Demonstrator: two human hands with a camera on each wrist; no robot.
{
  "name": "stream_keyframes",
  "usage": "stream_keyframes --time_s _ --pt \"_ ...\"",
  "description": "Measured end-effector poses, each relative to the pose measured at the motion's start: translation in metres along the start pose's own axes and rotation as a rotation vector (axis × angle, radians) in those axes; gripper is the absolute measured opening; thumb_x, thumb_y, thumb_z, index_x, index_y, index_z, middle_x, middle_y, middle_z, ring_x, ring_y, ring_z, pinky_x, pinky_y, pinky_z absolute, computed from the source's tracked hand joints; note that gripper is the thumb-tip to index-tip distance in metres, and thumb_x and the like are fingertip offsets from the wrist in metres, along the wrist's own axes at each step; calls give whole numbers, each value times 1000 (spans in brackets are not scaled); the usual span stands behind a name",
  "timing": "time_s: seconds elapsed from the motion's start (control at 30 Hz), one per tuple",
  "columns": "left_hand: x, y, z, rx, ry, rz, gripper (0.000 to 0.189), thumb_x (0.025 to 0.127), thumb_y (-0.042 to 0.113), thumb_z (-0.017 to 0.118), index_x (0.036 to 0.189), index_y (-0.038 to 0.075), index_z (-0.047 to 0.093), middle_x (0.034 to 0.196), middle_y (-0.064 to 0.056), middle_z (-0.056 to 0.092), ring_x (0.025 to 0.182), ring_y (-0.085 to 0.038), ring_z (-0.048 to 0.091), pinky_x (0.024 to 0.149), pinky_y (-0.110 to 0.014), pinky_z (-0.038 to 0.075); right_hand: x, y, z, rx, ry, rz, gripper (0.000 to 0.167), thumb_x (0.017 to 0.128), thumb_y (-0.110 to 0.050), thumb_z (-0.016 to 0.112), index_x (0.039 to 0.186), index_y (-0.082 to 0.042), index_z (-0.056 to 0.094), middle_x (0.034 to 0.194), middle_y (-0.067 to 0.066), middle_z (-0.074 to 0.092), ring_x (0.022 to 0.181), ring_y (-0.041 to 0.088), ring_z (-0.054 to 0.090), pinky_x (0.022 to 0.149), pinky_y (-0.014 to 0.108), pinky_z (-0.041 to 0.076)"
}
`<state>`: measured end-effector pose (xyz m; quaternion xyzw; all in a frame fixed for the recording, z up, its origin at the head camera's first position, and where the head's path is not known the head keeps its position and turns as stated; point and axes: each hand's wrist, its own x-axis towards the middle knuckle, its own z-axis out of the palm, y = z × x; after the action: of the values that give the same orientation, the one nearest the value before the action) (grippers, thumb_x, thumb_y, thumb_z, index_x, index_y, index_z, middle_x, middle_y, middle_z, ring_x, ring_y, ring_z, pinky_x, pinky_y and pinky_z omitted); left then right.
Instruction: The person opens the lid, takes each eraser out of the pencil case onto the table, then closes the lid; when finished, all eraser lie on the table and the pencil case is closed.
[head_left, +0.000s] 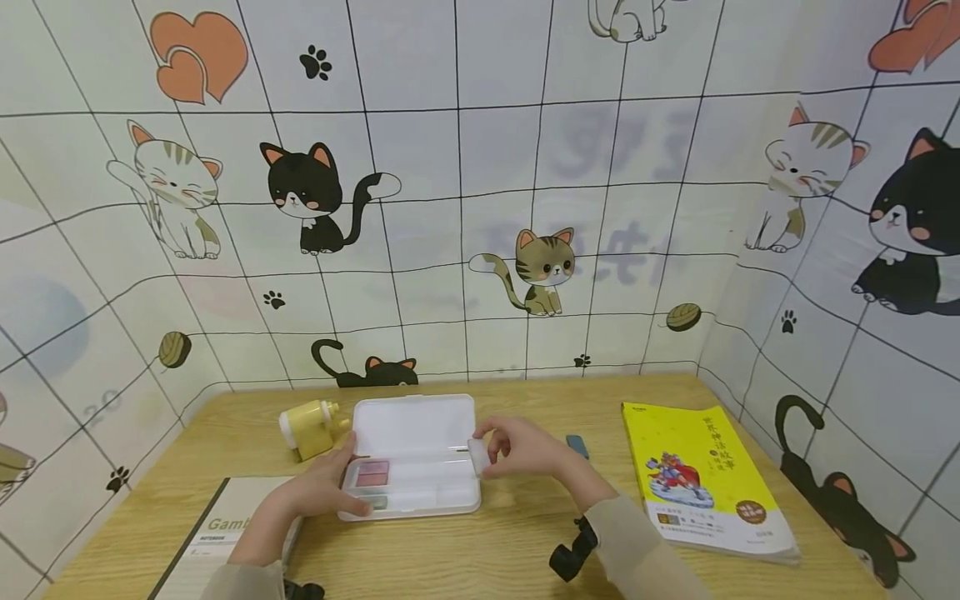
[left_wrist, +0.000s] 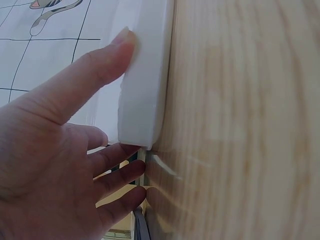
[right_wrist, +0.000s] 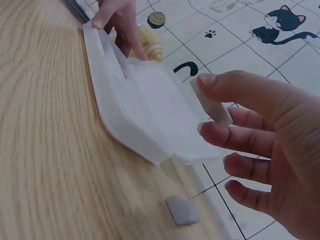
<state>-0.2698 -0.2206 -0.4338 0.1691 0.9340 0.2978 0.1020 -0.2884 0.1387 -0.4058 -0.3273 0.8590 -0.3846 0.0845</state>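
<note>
One open white plastic case (head_left: 427, 500) lies on the bench, its lid folded back toward the wall. In its left end sit what look like two small pink-mauve blocks (head_left: 372, 474) and one greenish block (head_left: 377, 502), though they are too small to count with certainty. The left hand (head_left: 324, 482) steadies that end, thumb on the front rim, its other fingers extended and spread. The right hand (head_left: 525, 448) pinches one small off-white block (head_left: 478, 457) between thumb and index finger at the case's right edge — whether the two touch, I cannot tell. One small grey-blue block (head_left: 577, 446) lies on the bench behind the right wrist.

Also here: one yellow cylindrical object with a white end (head_left: 311, 427) behind the left hand, one pale grey notebook with a dark spine (head_left: 213, 529) at left, and one yellow-covered paperback (head_left: 693, 475) at right.

The light wood-grain bench (head_left: 517, 554) stands against white hangings (head_left: 420, 167) — black grid lines, cartoon cats, paw prints, orange hearts — at the back and both sides.
</note>
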Motion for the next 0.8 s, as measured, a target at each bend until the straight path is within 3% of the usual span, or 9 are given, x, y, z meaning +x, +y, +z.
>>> stream_keyframes --time_s 0.43,0.8 --pt "-1 3 -1 -1 -8 0 125 68 37 86 148 -14 6 152 -35 16 138 -53 15 109 -65 15 -24 16 -4 -37 76 35 43 72 -26 85 106 -13 63 82 -2 61 64 16 52 56 26 43" --pt "0 2 0 6 -6 2 125 67 38 87 148 -14 7 152 -35 16 138 -53 15 109 -65 15 -30 28 2 -51 32 73 39 70 -30 85 99 -16 63 82 -1 61 63 12 50 56 24 43"
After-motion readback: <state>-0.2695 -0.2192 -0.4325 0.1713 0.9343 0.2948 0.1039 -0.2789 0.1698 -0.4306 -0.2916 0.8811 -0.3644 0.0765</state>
